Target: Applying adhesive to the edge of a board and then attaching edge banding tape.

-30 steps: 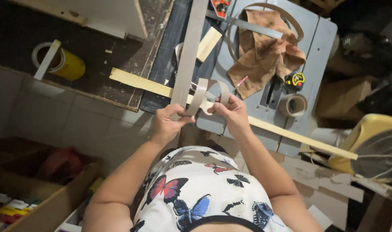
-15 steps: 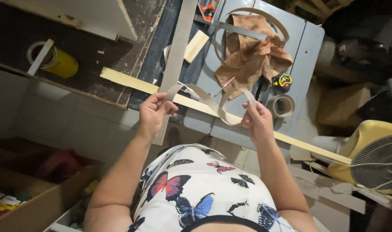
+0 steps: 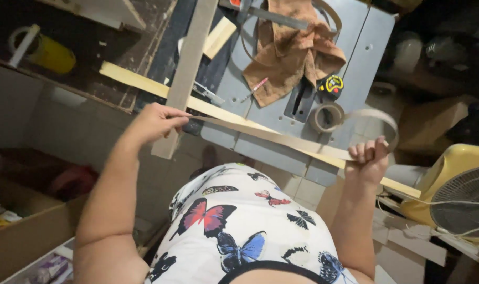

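A long beige strip of thin edge banding [image 3: 273, 135] is stretched between my two hands over the front of a grey table saw [image 3: 365, 47]. My left hand [image 3: 154, 122] pinches one end of the strip at the left. My right hand [image 3: 369, 158] grips the strip at the right, where its loose end curls up in a loop [image 3: 378, 117] above my fist. Under the strip a long pale wooden slat [image 3: 145, 83] lies across the saw's front edge.
A brown rag [image 3: 292, 47], a yellow tape measure [image 3: 331, 84], a roll of banding [image 3: 326, 117] and a pencil [image 3: 255, 88] lie on the saw top. A grey board [image 3: 186, 79] leans across the slat. A yellow fan [image 3: 460, 194] stands right, a yellow cup [image 3: 45, 52] far left.
My hands have moved apart, pulling the curled strip out straight between them. The right hand has gone far right and the left hand slightly left.
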